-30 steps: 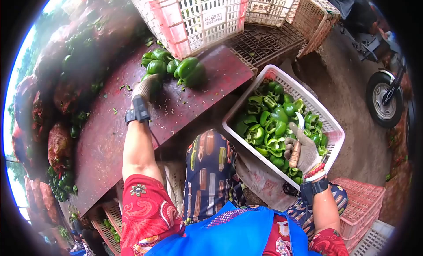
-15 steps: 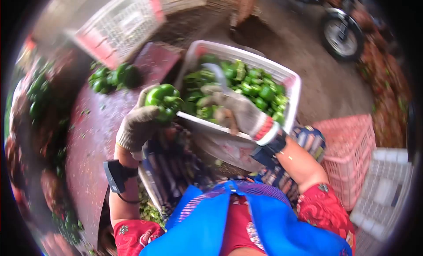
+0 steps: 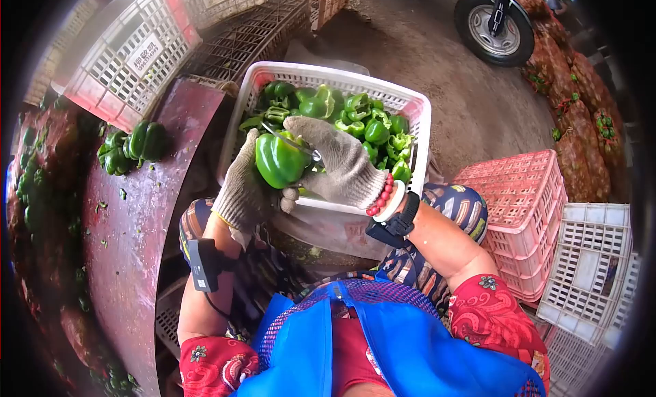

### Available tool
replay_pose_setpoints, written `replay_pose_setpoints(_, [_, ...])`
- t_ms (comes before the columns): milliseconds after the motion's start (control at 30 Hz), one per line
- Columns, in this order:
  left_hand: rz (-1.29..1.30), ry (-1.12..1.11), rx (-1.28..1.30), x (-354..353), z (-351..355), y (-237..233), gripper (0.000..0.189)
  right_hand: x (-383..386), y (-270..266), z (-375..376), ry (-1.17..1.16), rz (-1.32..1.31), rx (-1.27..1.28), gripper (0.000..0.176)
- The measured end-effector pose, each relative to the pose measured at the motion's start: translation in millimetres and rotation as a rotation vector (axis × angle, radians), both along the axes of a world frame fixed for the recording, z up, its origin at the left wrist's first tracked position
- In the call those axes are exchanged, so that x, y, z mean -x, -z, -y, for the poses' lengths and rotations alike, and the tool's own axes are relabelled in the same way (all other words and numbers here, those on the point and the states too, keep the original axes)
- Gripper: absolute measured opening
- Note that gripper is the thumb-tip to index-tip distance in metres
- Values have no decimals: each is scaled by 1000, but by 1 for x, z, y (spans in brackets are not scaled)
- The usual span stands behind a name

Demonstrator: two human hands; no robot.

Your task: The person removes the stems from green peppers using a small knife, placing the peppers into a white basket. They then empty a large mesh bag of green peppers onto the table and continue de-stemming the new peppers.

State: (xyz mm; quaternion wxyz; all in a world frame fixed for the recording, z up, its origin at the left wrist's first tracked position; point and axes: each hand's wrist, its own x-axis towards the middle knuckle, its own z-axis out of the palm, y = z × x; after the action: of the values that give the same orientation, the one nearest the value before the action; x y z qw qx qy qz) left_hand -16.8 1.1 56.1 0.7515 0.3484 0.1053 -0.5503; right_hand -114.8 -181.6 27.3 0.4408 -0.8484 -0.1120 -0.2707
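Note:
My left hand, in a grey knitted glove, grips a whole green bell pepper from its left and underside. My right hand, gloved too, is closed around a knife whose thin, curved metal blade lies across the top of this pepper. The knife's handle is mostly hidden in the fist. Just beyond and under both hands stands a white plastic crate with cut green peppers in it.
Whole green peppers lie on a reddish board at left. White crates stand at the upper left. Pink crates and a white crate are at right. A motorcycle wheel and filled sacks lie beyond.
My right hand has moved from over the crate to the pepper, bringing the blade against it. The left hand has turned the pepper and shifted slightly right. The view has shifted.

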Motion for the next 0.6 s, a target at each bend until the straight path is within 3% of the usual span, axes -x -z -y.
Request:
replay_pose_setpoints(33, [-33, -40, -60, 1, 0, -3, 69, 1, 0, 1, 15, -65, -46, 85])
replay_pose_setpoints(67, [-19, 18, 37, -3, -9, -2, 63, 1, -1, 0, 32, -130, -93, 85])
replay_pose_setpoints(100, [150, -43, -17, -5, -9, 3, 60, 1, -4, 0, 50, -194, -139, 85])
replay_pose_setpoints(133, [319, -106, -70, -7, -6, 11, 57, 0, -8, 5, -92, -291, -240, 87])
replay_pose_setpoints(200, [606, -187, -163, -8, -6, 14, 55, 0, -7, 2, -195, -533, -655, 87])
replay_pose_setpoints(267, [800, -77, -309, -3, -7, 7, 54, -10, 8, -8, -321, -393, -882, 89])
replay_pose_setpoints(333, [1017, 41, -406, 1, -10, 6, 56, -9, 5, -8, -150, -452, -772, 89])
replay_pose_setpoints(433, [450, -54, -9, 3, -14, 8, 55, -10, 7, 6, -109, -484, -542, 89])
replay_pose_setpoints(533, [512, 102, -43, -4, -24, 11, 48, -10, 12, 6, -123, -468, -427, 90])
replay_pose_setpoints(600, [325, 101, -14, -6, -26, 5, 46, -13, 13, 3, -144, -460, -427, 94])
